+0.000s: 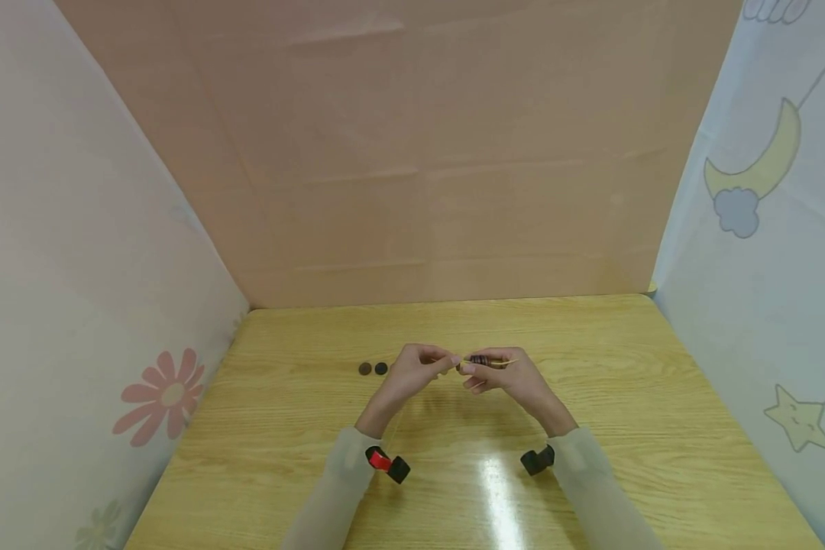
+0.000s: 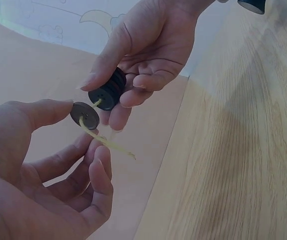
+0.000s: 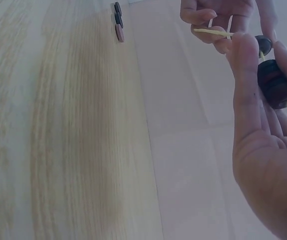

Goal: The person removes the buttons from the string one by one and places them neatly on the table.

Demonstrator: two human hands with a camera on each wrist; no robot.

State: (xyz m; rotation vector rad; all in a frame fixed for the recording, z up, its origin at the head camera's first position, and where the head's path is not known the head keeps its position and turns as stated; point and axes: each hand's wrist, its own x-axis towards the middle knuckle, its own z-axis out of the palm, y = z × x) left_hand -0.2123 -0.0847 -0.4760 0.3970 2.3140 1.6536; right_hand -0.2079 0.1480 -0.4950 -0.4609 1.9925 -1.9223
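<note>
Left hand pinches one dark button on yellow cord — right hand grips the threaded button stack

A round, dark button sat tilted on a yellow string, with the loose end poking out. Just beside it, a stack of dark buttons shared that string.

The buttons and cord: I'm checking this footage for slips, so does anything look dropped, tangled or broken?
Nothing stands out. The left hand pinches a button threaded on the yellow cord, the right hand holds the button stack, and loose buttons lie in a row on the table.
</note>
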